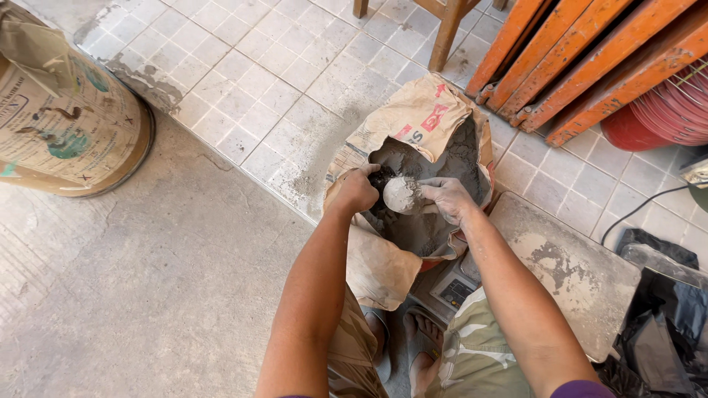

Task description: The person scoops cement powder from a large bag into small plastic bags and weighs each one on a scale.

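Observation:
An open brown paper sack (pixel 413 121) full of grey cement powder (pixel 450 158) stands on the tiled floor in front of me. My left hand (pixel 359 188) is closed on something dark at the sack's mouth; I cannot tell what it is. My right hand (pixel 446 199), dusted grey, grips a small rounded scoop (pixel 402 194) coated in powder, held inside the sack just above the cement. My sandalled feet (pixel 424 346) show below the sack.
A paper-wrapped drum (pixel 66 118) stands at the far left. Orange wooden boards (pixel 582 59) lean at the top right over a red coil (pixel 664 114). A dusty slab (pixel 575 269) and black plastic bags (pixel 664 317) lie right. A small scale (pixel 456 289) sits under the sack.

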